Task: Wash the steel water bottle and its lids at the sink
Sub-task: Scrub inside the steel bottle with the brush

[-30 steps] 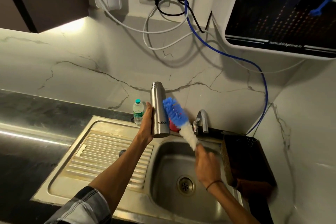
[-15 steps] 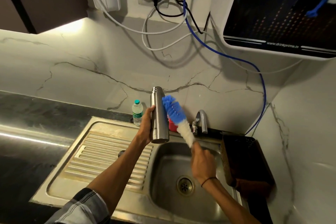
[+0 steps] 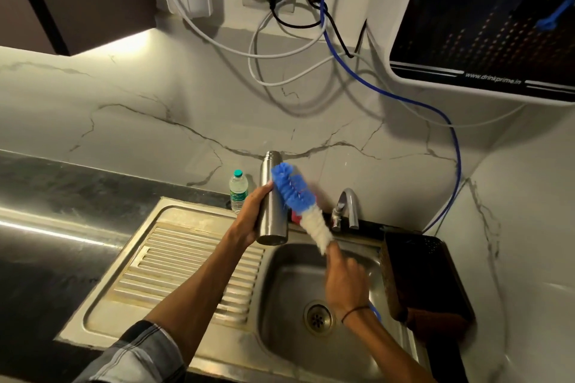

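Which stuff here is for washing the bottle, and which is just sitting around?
For the job: steel bottle, bottle brush, sink, tap.
Just lying about: small plastic water bottle, dark rack, wall cables, water purifier.

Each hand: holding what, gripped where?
Left hand grips the steel bottle around its lower body. Right hand grips the bottle brush by its handle, below the white bristles.

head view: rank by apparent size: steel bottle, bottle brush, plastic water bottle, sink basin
1. sink basin
2. bottle brush and steel bottle: look alike in length, unranked
3. plastic water bottle, though it stands farther back
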